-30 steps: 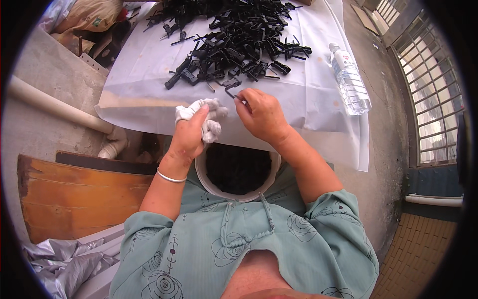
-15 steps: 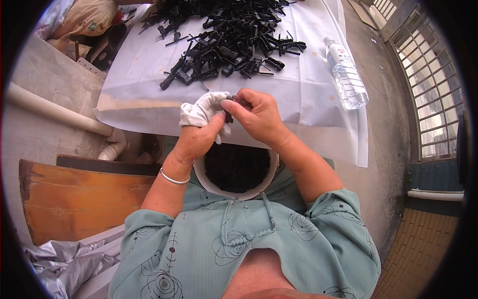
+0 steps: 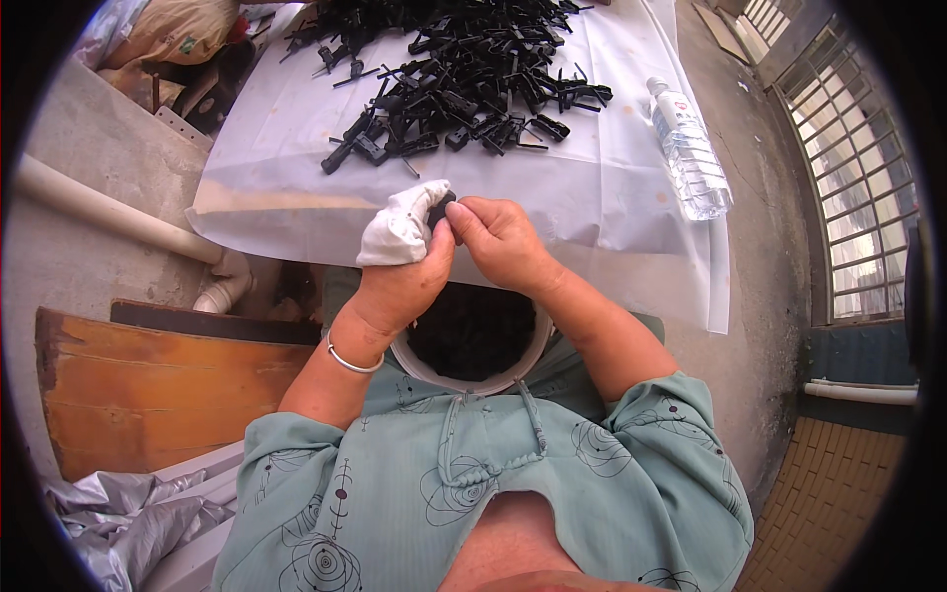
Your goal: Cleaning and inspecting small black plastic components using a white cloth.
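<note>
My left hand wears a white cloth glove over its fingers, the thumb left bare. It grips a small black plastic part just past the table's near edge. My right hand is closed at the same part, thumb and forefinger pinching its right side; the fingers cover most of it. Below both hands, between my knees, stands a white bucket with a dark mass of black pieces inside. A heap of similar black plastic parts with thin pins lies on the table ahead.
White plastic sheeting covers the table and hangs over its near edge. A clear water bottle lies at the right. On the left are a pale pipe, a worn wooden board and silvery sheeting. A barred window is far right.
My left hand has turned, so the glove's back shows more and its fingers wrap the part. The right hand has shifted slightly down, its fingers drawn closer to the left thumb.
</note>
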### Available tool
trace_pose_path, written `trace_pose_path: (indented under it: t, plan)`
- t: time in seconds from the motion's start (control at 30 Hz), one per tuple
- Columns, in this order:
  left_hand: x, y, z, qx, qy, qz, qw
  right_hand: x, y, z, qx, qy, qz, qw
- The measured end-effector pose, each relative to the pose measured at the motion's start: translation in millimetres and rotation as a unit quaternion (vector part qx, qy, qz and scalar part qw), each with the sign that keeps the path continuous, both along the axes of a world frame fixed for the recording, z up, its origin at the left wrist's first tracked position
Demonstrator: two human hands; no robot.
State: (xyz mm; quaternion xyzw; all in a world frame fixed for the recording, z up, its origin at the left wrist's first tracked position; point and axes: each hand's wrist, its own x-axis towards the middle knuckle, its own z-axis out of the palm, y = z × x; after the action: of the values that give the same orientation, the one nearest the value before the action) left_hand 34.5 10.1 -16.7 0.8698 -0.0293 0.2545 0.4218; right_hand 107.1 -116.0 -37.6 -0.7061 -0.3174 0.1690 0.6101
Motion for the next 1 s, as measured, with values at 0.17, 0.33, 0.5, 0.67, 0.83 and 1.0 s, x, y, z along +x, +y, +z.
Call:
trace_pose_path:
  t: [0.17,0.33,0.5,0.67,0.83,1.0]
  plan:
    - [-9,-4,5,-0.114,0.028,-0.018,0.993,-10,3,-3,0.083,-0.037,-0.013,0.996]
    - [-7,-3,-2,-0.070,0.011,-0.005,0.997,-12,10,-11,0.077,0.019,-0.022,0.997]
    - [-7,-3,-6,0.047,-0.006,0.033,0.998,-11,14,-13,0.078,0.078,-0.011,0.994]
    - [-13,1,-10,-0.049,0.025,0.032,0.998,-9,9,2,0.047,0.213,0.062,0.974]
    - [-10,6,9,-0.317,0.071,-0.055,0.944,0,-8,12,0.000,-0.029,0.051,0.998]
    - [-11,12,11,-0.407,0.125,-0.052,0.903,9,-17,10,-0.085,-0.212,0.032,0.973]
